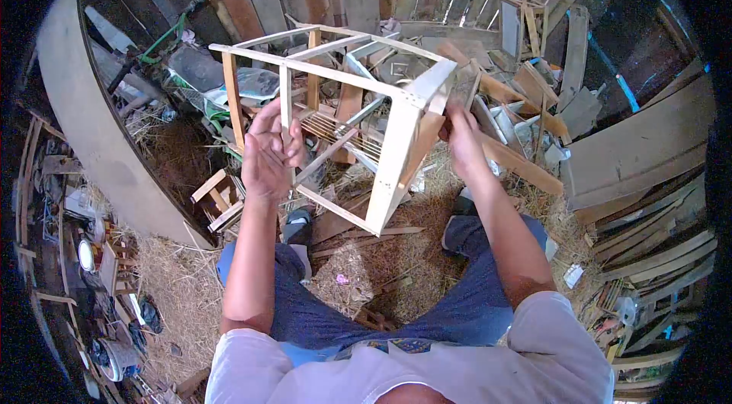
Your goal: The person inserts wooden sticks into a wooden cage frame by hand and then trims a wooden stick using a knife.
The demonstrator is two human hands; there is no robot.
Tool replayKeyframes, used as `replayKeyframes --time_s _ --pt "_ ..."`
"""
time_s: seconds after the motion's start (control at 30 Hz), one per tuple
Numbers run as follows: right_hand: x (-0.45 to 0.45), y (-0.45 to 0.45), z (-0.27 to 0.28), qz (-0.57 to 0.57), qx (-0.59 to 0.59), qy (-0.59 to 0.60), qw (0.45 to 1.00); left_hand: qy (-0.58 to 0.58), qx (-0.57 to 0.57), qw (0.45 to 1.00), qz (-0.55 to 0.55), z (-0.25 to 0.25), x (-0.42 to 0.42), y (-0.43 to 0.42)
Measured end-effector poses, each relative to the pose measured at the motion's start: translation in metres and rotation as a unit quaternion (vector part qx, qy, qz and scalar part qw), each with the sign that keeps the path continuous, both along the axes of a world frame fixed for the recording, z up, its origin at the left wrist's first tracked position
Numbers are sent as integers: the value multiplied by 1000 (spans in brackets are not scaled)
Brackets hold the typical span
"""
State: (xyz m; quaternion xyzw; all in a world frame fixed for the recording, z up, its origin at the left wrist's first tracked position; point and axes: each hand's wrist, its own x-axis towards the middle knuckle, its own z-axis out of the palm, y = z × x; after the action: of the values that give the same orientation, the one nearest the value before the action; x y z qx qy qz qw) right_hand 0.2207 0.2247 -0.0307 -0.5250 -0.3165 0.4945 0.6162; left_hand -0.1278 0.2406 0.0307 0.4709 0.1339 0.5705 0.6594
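Observation:
A light wooden frame [335, 70], box-shaped with thin rails and posts, is held tilted in front of me above the ground. Thin slats [343, 131] run across one of its sides, and a wider pale board [392, 160] forms the end nearest me. My left hand [273, 151] has its palm turned up, with fingers curled about an upright post on the left. On the other side, my right hand [462, 137] grips the frame's edge behind the end board; its fingertips are partly hidden.
Scrap boards [526, 95] lie piled behind and to the right. A large curved-looking panel [99, 114] stands at left, beside a small wooden piece [217, 198]. Straw [179, 282] covers the ground around my legs. A plank wall [358, 0] closes the back.

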Motion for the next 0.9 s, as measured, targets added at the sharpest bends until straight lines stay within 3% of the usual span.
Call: replayKeyframes --time_s 0.1,0.2,0.33,0.37,0.4,0.47,0.57,0.67,0.77,0.8,0.9 --pt "-18 -14 15 -66 75 -58 993 7 -4 1000 22 -3 -5 -1" --pt "-17 -39 27 -23 105 -76 991 58 5 998 36 -6 -5 -7" --pt "-27 -67 48 -82 112 20 990 107 18 993 45 -13 6 -22" --pt "-23 -73 48 -83 93 2 992 148 49 987 32 -19 6 -20" --pt "-22 -79 50 -81 96 2 992 201 -25 979 19 -17 9 -23" --pt "-22 -91 56 -90 68 -43 993 303 26 951 63 -20 16 -48" --pt "-19 -101 55 -64 68 -106 990 232 -115 965 31 -50 26 -60" --pt "-22 -116 63 -39 86 -180 979 144 -218 965 34 -35 43 -93" --pt "-25 -118 51 -27 121 -228 966 85 -186 975 85 -76 39 -89" --pt "-27 -123 53 -19 125 -226 966 73 -197 972 105 -47 47 -109" --pt "-28 -137 54 17 103 -310 945 -17 -264 963 48 -35 47 -121"
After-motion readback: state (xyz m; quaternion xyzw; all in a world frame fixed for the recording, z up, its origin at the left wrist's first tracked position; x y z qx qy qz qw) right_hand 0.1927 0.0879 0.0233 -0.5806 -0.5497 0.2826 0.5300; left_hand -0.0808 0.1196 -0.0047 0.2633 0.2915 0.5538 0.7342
